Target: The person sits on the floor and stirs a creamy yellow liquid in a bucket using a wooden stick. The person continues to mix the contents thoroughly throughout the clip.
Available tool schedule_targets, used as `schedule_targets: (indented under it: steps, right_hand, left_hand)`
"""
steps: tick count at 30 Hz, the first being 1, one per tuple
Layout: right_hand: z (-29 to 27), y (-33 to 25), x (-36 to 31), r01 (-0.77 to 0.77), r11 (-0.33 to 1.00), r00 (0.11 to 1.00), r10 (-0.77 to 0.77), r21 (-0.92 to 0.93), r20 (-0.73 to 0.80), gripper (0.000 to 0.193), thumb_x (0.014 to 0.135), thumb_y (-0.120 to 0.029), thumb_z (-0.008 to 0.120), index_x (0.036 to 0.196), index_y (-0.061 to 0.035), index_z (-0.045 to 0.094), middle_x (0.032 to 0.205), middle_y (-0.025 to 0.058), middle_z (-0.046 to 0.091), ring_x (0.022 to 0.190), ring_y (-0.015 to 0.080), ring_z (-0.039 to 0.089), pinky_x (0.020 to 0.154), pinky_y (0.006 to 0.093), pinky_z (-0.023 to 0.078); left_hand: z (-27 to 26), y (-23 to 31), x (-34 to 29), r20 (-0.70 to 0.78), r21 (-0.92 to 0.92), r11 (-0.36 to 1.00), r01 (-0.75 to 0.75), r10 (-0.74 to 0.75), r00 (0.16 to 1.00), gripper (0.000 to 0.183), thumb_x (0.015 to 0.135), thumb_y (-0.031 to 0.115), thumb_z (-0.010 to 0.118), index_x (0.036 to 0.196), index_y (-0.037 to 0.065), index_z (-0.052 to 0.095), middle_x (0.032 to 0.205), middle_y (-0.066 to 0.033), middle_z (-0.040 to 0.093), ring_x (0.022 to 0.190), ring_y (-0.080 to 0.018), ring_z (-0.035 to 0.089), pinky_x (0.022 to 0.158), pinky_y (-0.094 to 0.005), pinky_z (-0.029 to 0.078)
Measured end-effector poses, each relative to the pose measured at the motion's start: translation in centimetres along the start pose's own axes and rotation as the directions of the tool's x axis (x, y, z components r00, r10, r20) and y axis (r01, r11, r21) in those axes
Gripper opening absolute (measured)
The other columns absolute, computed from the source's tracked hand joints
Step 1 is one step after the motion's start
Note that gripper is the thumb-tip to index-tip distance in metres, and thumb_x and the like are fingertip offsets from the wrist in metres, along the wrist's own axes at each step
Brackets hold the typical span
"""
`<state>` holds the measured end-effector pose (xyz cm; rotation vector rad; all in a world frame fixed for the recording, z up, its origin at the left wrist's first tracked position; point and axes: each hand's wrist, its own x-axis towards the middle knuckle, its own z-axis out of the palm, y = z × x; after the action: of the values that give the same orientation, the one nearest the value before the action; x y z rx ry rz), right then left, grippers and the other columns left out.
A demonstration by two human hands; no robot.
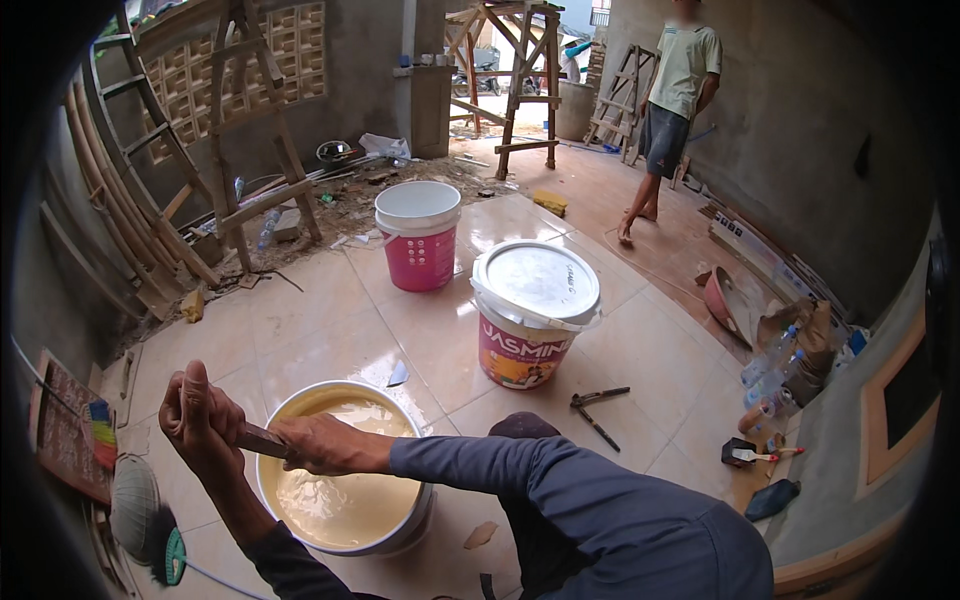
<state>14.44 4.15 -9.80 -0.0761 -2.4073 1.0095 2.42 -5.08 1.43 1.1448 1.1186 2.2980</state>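
An open white bucket point(415, 515) of cream-coloured paint stands on the tiled floor right below me. Both my hands grip a brown stick point(262, 439) held over the bucket's left rim. My left hand point(200, 420) is closed around its outer end, thumb up. My right hand point(320, 445) reaches across the bucket and closes on the stick nearer the paint. The stick's lower part is hidden by my right hand.
A lidded white-and-pink paint bucket point(535, 315) stands ahead, an open pink one point(418, 235) beyond it. A person point(672, 100) stands at the back right. Wooden ladders and trestles point(250, 150) lean left; pliers point(598, 405), bottles and small tools lie right.
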Motion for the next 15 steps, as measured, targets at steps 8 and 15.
schedule_targets:
  steps: [8, 15]
  right_hand:
    - [-1.3, -1.7, -2.1, -0.062, 0.982, 0.996, 0.071, -0.177, 0.047, 0.03, 0.083, -0.013, 0.073, 0.106, -0.0047, 0.056, 0.094, 0.0187, 0.066, 0.086, 0.0433, 0.067, 0.074, 0.0531, 0.052]
    - [0.3, -3.6, -2.2, -0.025, 0.997, 0.983, 0.011, 0.073, 0.184, 0.035, 0.086, -0.018, 0.074, 0.111, -0.0049, 0.052, 0.097, 0.0188, 0.063, 0.093, 0.043, 0.063, 0.08, 0.0503, 0.049]
  left_hand:
    - [-1.0, 0.5, -0.1, 0.09, -0.115, 0.986, 0.121, -0.11, 0.99, 0.04, 0.106, 0.03, 0.06, 0.072, 0.015, 0.046, 0.049, 0.0045, 0.034, 0.036, -0.0059, 0.031, 0.034, -0.0261, 0.033]
    - [-0.8, 3.5, -1.0, -0.045, 0.028, 0.983, 0.181, -0.18, 0.983, 0.044, 0.103, 0.032, 0.066, 0.069, 0.016, 0.044, 0.048, 0.0062, 0.03, 0.034, -0.004, 0.027, 0.032, -0.0246, 0.026]
